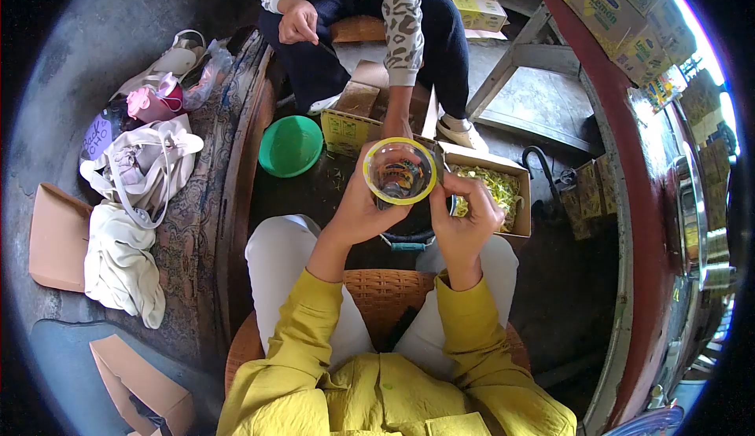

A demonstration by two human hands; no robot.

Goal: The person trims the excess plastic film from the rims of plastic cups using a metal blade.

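My left hand (pixel 358 209) is wrapped around a clear plastic cup (pixel 399 172) with a yellow rim and printed sides. The cup's round end faces me, above my knees. At its right edge, my right hand (pixel 465 217) has thumb and fingertips drawn together, close to the rim. Whatever is between those fingers, if anything, is too small to make out. Below the cup, a dark bucket with a teal handle grip (pixel 407 246) is mostly hidden by my hands. Just beyond my right hand stands a cardboard box (pixel 521 208) holding yellow-green strips (pixel 491 188).
Opposite me sits a person (pixel 403 23), one hand reaching down behind the cup beside another cardboard box (pixel 346 133). A green basin (pixel 291 147) stands to the left. Bags (pixel 145 157) lie on a patterned bench (pixel 193 239). A red-edged table (pixel 621 161) borders the right side.
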